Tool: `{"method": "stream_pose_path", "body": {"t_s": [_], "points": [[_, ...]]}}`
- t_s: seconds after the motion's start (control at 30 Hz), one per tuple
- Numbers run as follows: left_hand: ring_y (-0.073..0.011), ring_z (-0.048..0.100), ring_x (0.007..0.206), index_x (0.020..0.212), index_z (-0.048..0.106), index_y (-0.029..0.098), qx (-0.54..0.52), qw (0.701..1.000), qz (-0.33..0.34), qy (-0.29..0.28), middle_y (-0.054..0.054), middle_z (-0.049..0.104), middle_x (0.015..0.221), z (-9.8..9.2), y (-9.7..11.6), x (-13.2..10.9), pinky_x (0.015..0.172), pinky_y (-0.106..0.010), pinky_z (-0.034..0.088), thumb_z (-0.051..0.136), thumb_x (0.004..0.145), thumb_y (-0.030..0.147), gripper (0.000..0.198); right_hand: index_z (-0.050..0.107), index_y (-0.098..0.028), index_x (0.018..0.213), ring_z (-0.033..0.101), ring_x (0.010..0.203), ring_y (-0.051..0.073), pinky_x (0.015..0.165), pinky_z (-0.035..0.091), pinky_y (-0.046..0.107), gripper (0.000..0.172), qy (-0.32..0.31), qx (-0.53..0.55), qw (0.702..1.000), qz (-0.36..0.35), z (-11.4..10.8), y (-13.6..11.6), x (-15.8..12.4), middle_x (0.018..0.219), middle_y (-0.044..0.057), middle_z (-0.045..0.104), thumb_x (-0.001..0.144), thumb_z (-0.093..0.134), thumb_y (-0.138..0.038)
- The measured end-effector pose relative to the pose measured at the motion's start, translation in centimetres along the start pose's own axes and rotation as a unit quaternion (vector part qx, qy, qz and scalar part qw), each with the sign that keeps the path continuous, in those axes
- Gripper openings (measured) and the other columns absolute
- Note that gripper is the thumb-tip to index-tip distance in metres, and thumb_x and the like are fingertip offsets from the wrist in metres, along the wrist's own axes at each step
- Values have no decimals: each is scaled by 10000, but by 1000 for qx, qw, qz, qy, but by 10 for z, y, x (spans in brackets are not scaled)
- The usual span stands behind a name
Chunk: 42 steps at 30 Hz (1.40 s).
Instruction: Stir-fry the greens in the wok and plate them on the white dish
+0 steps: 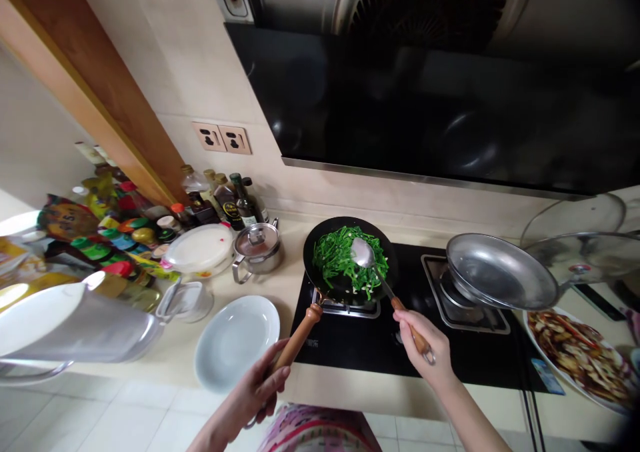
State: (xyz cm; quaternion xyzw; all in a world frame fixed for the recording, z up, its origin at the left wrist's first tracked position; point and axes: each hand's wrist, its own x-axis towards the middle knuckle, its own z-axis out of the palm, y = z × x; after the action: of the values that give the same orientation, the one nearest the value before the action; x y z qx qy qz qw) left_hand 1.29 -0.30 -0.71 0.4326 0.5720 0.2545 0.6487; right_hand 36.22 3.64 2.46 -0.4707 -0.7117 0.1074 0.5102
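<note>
My left hand (263,384) is closed round the wooden handle of a black wok (311,235), which is over the left burner (350,309). Cut leafy greens (333,252) with small pale bits lie inside the wok. In my right hand (425,349) is the wooden handle of a metal ladle (363,252). The ladle's bowl rests against the greens, its rounded back facing up. An empty white plate (237,339) sits on the counter left of the stove, near my left hand.
A steel pan (500,272) sits on the right burner. Beyond it is a plate of cooked food (580,352) beside chopsticks (530,412). A lidded pot (257,249) and several bottles (240,199) crowd the left. The range hood (425,119) overhangs the stove.
</note>
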Motion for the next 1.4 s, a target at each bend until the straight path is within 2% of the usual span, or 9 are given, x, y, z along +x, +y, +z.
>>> {"method": "stream_pose_path", "body": {"t_s": [0.23, 0.4, 0.53, 0.67, 0.8, 1.0, 1.23, 1.33, 1.4], "points": [[-74, 481, 425, 1394, 275, 234, 12, 1000, -9, 5, 47, 508, 703, 2, 3, 1, 335, -173, 255, 542, 687, 789, 938, 661, -228, 1079, 710, 842, 187, 745, 602, 293, 280, -57, 41, 998, 0, -12, -3, -11, 946, 60, 722, 865, 546, -90], [-71, 476, 418, 1384, 299, 236, 17, 1000, -13, 6, 50, 505, 691, 3, 4, -1, 328, -165, 242, 551, 682, 787, 928, 670, -227, 1077, 712, 827, 196, 770, 592, 321, 274, 34, -21, 999, 12, -27, 10, 1, 1016, 74, 714, 852, 577, -102], [-70, 478, 417, 1389, 295, 240, 6, 1000, -8, 10, 49, 513, 689, 2, 1, 1, 325, -159, 250, 567, 694, 766, 914, 675, -234, 1082, 699, 867, 205, 800, 585, 337, 303, 63, -78, 994, -31, -9, 7, 8, 996, 73, 714, 837, 584, -81], [-69, 470, 412, 1392, 292, 244, -5, 1000, -8, 6, 49, 515, 687, 1, -3, 3, 320, -158, 248, 586, 723, 723, 875, 652, -234, 1138, 683, 955, 200, 838, 578, 310, 350, -16, -79, 995, -63, 11, -12, -2, 1025, 79, 708, 848, 553, -65], [-67, 478, 427, 1389, 301, 249, -19, 1000, 1, 6, 48, 518, 692, 1, -3, 1, 345, -160, 283, 587, 766, 673, 806, 653, -226, 1137, 700, 902, 170, 793, 581, 242, 352, -97, -69, 989, -89, -9, -21, -6, 1037, 81, 705, 852, 531, -62], [-75, 483, 416, 1387, 308, 243, -18, 1000, -7, 8, 52, 514, 675, 2, -1, 1, 333, -163, 284, 605, 717, 711, 870, 667, -231, 1098, 697, 891, 182, 840, 573, 271, 331, -13, -120, 990, -76, -44, -8, 4, 990, 63, 718, 822, 592, -64], [-81, 491, 434, 1400, 295, 246, -16, 1000, -4, 5, 43, 527, 692, 0, -3, 1, 346, -172, 295, 597, 742, 691, 851, 663, -209, 1136, 705, 931, 204, 804, 585, 248, 363, -90, -120, 981, -123, -17, -39, -24, 1110, 112, 694, 826, 540, -66], [-80, 486, 439, 1400, 295, 247, -10, 1000, 3, 6, 42, 524, 696, 0, -5, 1, 350, -172, 284, 580, 762, 683, 824, 668, -222, 1122, 714, 871, 174, 767, 585, 219, 344, -117, -104, 981, -111, -14, -27, -15, 1076, 101, 701, 852, 504, -83], [-76, 477, 432, 1395, 299, 243, -3, 1000, 8, 5, 44, 519, 695, 1, -4, 2, 347, -171, 280, 575, 760, 689, 824, 669, -230, 1096, 710, 867, 170, 777, 583, 232, 308, -83, -102, 988, -84, -15, -11, 1, 1011, 85, 709, 864, 512, -102]]}}
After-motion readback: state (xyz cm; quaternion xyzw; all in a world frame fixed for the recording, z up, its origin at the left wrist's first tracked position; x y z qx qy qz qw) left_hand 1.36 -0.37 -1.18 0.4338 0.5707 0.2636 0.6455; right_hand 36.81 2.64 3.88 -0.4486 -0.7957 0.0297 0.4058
